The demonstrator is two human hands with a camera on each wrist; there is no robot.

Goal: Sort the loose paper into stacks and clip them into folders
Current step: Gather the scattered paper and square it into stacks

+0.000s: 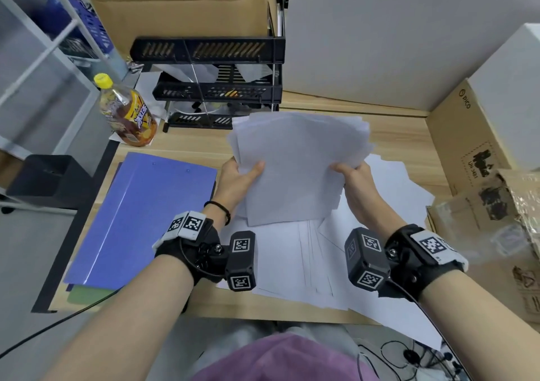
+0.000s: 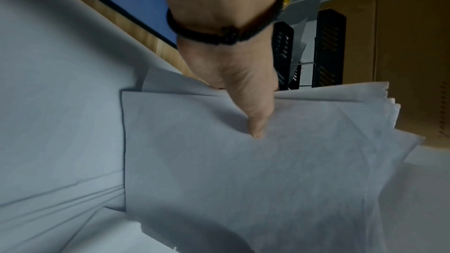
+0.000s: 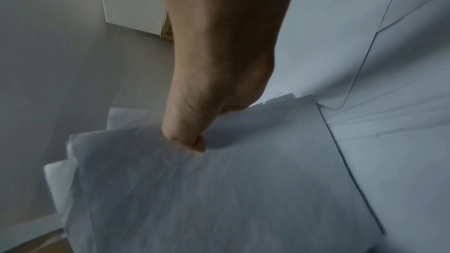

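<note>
A ragged stack of white paper (image 1: 298, 164) is held tilted above the desk between both hands. My left hand (image 1: 242, 176) grips its left edge, thumb on top (image 2: 255, 120), fingers hidden behind the sheets. My right hand (image 1: 353, 176) grips the right edge the same way, thumb pressed on the top sheet (image 3: 187, 138). Under it, more loose white sheets (image 1: 295, 263) lie fanned on the wooden desk (image 1: 187, 143). A closed blue folder (image 1: 140, 220) lies flat to the left, on top of other folders, one with a green edge (image 1: 87, 294).
A black three-tier letter tray (image 1: 216, 88) stands at the back, beside a bottle with a yellow cap (image 1: 125, 110). Cardboard boxes (image 1: 464, 135) and crumpled packaging (image 1: 514, 214) crowd the right side. A white panel (image 1: 394, 35) closes the back. A black bin (image 1: 49, 180) stands left of the desk.
</note>
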